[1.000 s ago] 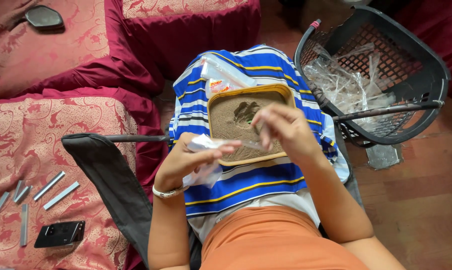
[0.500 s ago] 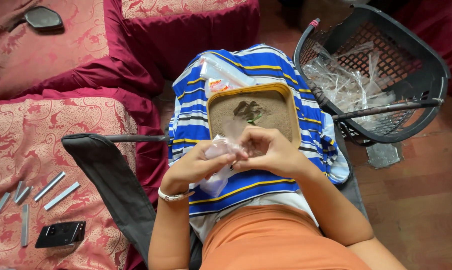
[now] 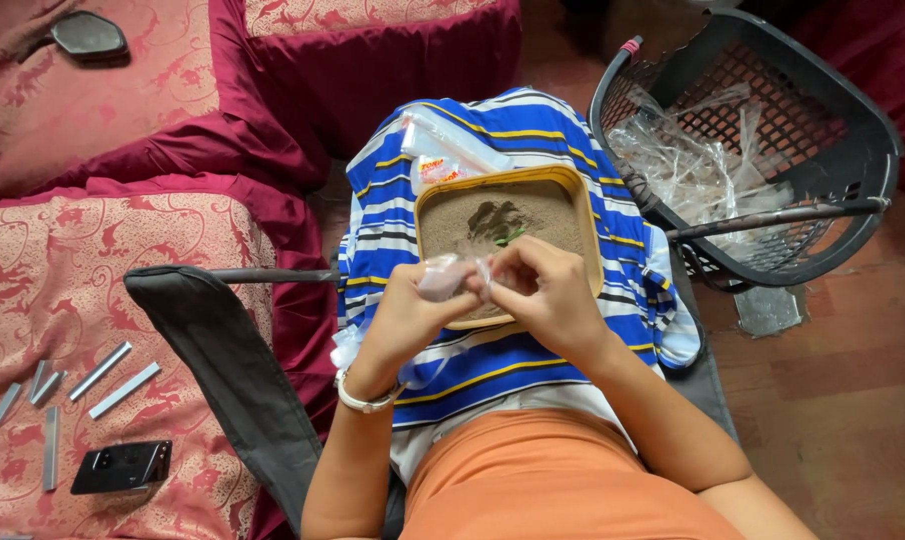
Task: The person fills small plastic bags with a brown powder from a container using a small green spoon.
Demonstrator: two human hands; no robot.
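Head view, frame centre: both hands, left hand [image 3: 405, 312] and right hand [image 3: 543, 290], pinch a small clear plastic pouch [image 3: 451, 275] shut-fingered above the yellow-rimmed tray [image 3: 585, 205] of brown powder; the pouch seems mid-handling, and any further move needs steady fingertips over the tray

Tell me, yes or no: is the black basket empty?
No, the black basket holds a heap of crumpled clear plastic bags.
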